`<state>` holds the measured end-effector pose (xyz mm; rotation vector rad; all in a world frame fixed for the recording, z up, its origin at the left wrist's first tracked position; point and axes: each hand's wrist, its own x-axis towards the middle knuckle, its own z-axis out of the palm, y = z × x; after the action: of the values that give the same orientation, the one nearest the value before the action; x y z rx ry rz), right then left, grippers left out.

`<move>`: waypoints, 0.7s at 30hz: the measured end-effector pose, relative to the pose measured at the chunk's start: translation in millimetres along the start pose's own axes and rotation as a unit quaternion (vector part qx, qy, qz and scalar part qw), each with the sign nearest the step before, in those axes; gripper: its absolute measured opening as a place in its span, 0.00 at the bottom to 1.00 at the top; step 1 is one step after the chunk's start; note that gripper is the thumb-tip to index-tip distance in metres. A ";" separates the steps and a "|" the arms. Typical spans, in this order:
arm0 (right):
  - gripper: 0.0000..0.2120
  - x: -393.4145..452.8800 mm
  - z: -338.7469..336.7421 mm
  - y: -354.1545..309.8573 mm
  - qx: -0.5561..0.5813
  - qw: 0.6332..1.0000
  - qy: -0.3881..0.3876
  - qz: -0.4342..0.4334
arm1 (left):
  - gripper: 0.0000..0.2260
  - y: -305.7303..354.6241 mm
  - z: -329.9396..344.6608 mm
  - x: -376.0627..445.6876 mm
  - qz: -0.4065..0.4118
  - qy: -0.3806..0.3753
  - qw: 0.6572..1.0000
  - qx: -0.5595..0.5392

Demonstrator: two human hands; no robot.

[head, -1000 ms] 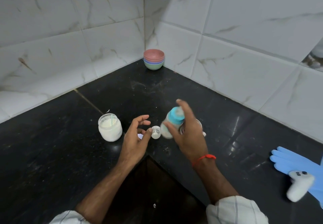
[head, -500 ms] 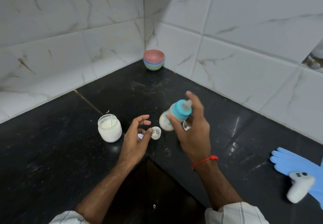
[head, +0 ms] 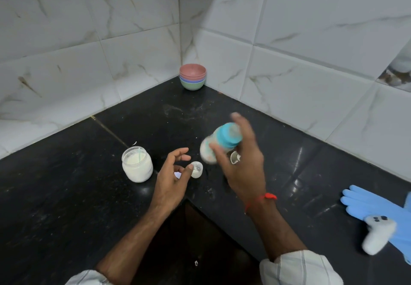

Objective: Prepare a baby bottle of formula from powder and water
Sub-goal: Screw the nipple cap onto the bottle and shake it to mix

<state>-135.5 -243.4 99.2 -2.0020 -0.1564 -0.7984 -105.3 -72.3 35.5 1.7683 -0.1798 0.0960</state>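
Observation:
My right hand [head: 242,169] grips a small baby bottle [head: 219,144] with a teal collar, held tilted above the black counter and blurred by motion; its body looks milky white. My left hand [head: 172,178] hovers open just left of it, fingers spread, thumb beside a small white cap [head: 197,169] that stands on the counter. A glass jar of white powder [head: 137,164] with a thin stick inside stands open further left. A metal cup [head: 234,157] is partly hidden behind my right hand.
A stack of coloured bowls [head: 192,79] sits in the tiled back corner. A blue glove [head: 375,207] and a white controller [head: 378,233] lie at the right. White powder specks dot the black counter [head: 66,196], whose inner corner edge is near my forearms.
My right hand has swung the bottle up and to the right, then slightly back, in a shaking motion. My left hand has stayed in place beside the cap.

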 end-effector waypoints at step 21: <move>0.29 -13.6 -3.6 8.7 0.179 0.964 -0.041 0.194 | 0.19 -3.4 -3.3 -1.5 -0.007 -0.005 1.000 0.005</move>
<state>-144.3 -248.3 86.0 -1.6494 0.0432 -0.4018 -106.1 -68.2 32.7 1.7798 -0.1736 0.0776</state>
